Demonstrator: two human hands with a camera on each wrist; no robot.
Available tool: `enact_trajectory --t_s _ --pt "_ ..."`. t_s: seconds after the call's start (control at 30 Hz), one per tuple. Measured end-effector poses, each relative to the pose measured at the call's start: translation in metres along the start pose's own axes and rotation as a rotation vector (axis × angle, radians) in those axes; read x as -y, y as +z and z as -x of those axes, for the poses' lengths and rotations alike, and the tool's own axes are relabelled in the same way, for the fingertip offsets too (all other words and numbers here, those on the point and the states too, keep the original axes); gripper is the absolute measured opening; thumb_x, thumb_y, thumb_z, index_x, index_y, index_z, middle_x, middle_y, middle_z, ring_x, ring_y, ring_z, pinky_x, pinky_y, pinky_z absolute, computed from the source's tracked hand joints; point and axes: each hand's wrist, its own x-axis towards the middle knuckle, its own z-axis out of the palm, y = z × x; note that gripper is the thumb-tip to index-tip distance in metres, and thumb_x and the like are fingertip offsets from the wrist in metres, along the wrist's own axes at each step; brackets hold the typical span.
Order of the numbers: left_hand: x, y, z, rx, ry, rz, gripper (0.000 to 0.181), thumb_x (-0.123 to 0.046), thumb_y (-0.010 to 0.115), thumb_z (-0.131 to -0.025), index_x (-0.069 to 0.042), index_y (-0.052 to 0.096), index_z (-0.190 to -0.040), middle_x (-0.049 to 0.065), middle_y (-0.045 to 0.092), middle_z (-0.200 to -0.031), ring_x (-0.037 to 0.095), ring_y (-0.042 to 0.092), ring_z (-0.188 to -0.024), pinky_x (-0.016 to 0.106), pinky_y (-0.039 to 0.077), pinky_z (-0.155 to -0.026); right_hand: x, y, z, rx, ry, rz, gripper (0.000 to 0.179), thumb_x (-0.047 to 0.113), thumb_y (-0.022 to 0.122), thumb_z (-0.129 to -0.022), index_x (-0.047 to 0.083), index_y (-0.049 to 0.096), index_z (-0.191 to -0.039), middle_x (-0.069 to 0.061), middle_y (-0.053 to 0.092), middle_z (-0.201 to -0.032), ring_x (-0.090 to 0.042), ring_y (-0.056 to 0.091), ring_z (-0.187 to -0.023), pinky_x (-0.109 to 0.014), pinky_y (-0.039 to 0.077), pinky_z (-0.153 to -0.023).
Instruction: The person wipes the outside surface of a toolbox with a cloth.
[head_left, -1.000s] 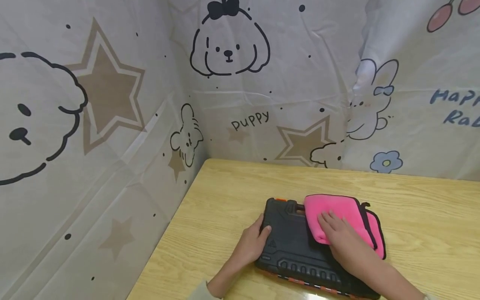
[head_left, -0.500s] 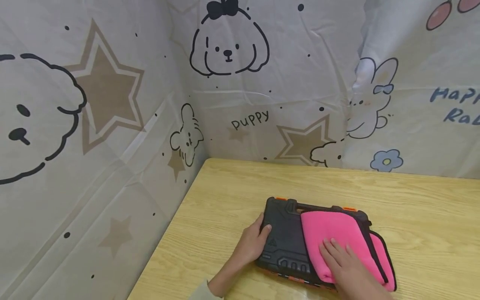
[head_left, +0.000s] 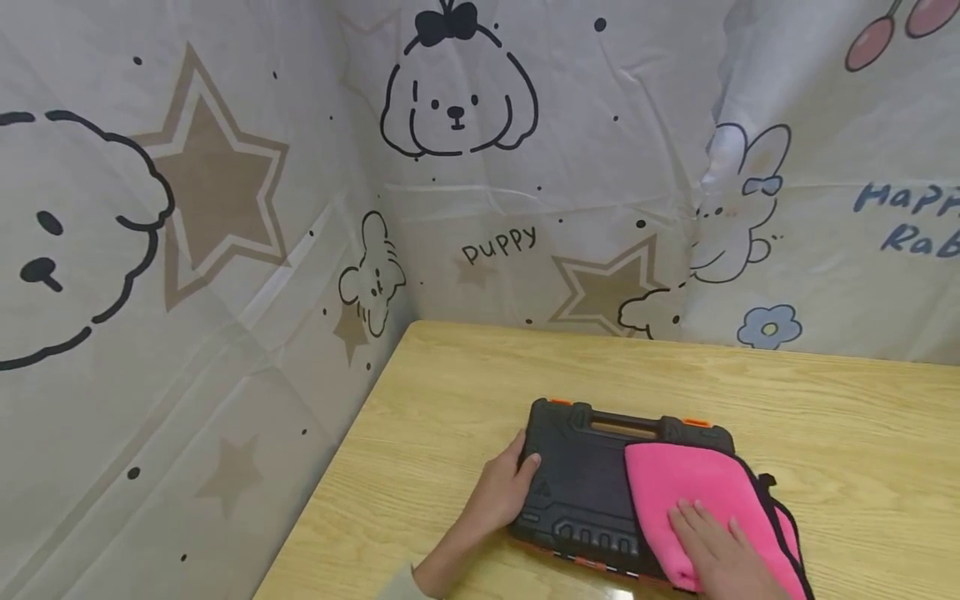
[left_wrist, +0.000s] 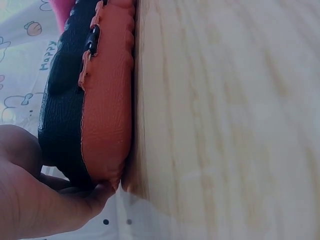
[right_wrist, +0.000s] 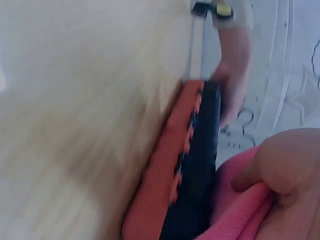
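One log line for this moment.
left hand: grips rectangular black-orange plastic case; right hand: rests on folded pink black-edged cloth; cloth: partly covers case; case: on yellowish wood-grain table

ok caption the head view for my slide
Left hand holds black carrying case; right hand rests on folded pink cloth partly covering it.

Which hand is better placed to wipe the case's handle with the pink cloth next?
Probably the right hand: it rests on the pink cloth, which partly covers the case, while the left hand grips the case's side.
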Motion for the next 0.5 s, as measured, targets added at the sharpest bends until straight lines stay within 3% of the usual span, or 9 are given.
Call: enact_trajectory --t_s 0.03,0.07,0.1,0.13,0.23,0.3,0.37,0.5 --pt "0.000 0.000 0.000 0.000 -0.001 0.000 0.058 -0.024 0.046 -0.107 0.009 0.029 -0.152 0.026 0.040 -0.150 0.038 0.040 -0.138 0.054 0.035 -0.109 -0.002 -0.007 -0.002 0.003 0.044 -0.010 0.069 0.016 0.080 -0.081 -0.007 0.052 -0.139 -0.027 0.057 -0.133 -0.035 0.033 -0.143 -0.058 0.041 -0.102" --pt "-0.001 0.000 0.001 0.001 -0.004 0.001 0.058 -0.024 0.046 -0.107 0.009 0.030 -0.152 0.026 0.040 -0.150 0.038 0.040 -0.138 0.054 0.035 -0.109 -0.004 -0.013 -0.004 -0.044 0.055 -0.019 0.059 0.005 0.079 -0.076 -0.011 0.058 -0.128 -0.028 0.057 -0.131 -0.034 0.035 -0.142 -0.053 0.036 -0.109" --pt "-0.001 0.000 0.001 0.000 -0.004 -0.001 0.058 -0.025 0.046 -0.107 0.009 0.030 -0.152 0.026 0.040 -0.150 0.038 0.040 -0.138 0.054 0.035 -0.109 -0.006 -0.020 -0.006 -0.075 0.083 -0.030 0.059 -0.006 0.076 -0.074 -0.012 0.056 -0.129 -0.029 0.056 -0.132 -0.041 0.044 -0.134 -0.042 0.030 -0.115" --pt "-0.001 -0.001 0.000 0.000 -0.006 -0.002 0.058 -0.025 0.046 -0.107 0.009 0.030 -0.152 0.026 0.040 -0.150 0.038 0.040 -0.138 0.054 0.035 -0.109 -0.009 -0.026 -0.007 -0.115 0.112 -0.052 0.060 -0.015 0.070 -0.072 -0.013 0.055 -0.131 -0.030 0.055 -0.133 -0.042 0.043 -0.134 -0.030 0.022 -0.117" --pt "0.000 -0.001 0.000 -0.001 -0.013 -0.006 0.058 -0.026 0.046 -0.108 0.010 0.030 -0.151 0.026 0.040 -0.150 0.038 0.039 -0.138 0.053 0.034 -0.110 -0.017 -0.047 -0.014 -0.164 0.204 -0.126 0.062 -0.016 0.062 -0.080 -0.013 0.045 -0.140 -0.031 0.049 -0.139 -0.043 0.040 -0.134 -0.026 0.020 -0.116" --pt "0.000 -0.001 0.000 -0.001 -0.011 -0.006 0.058 -0.026 0.046 -0.108 0.010 0.030 -0.151 0.026 0.040 -0.150 0.038 0.039 -0.138 0.053 0.034 -0.110 -0.023 -0.060 -0.022 -0.141 0.289 -0.174 0.061 -0.012 0.057 -0.089 -0.012 0.037 -0.146 -0.033 0.043 -0.143 -0.050 0.044 -0.127 -0.048 0.035 -0.110" --pt "0.000 -0.001 0.000 -0.002 -0.010 -0.005 0.058 -0.025 0.045 -0.107 0.009 0.030 -0.151 0.026 0.040 -0.151 0.038 0.039 -0.138 0.053 0.034 -0.110 -0.028 -0.071 -0.029 -0.150 0.332 -0.197 0.063 -0.011 0.055 -0.090 -0.011 0.032 -0.149 -0.035 0.039 -0.145 -0.053 0.043 -0.127 -0.068 0.040 -0.093" --pt "-0.001 -0.002 0.001 -0.004 -0.010 -0.010 0.058 -0.026 0.046 -0.107 0.009 0.031 -0.152 0.025 0.040 -0.150 0.037 0.039 -0.138 0.053 0.035 -0.110 -0.038 -0.087 -0.038 -0.321 0.328 -0.189 0.064 -0.012 0.050 -0.089 -0.011 0.030 -0.150 -0.036 0.035 -0.147 -0.056 0.038 -0.130 -0.070 0.035 -0.096"
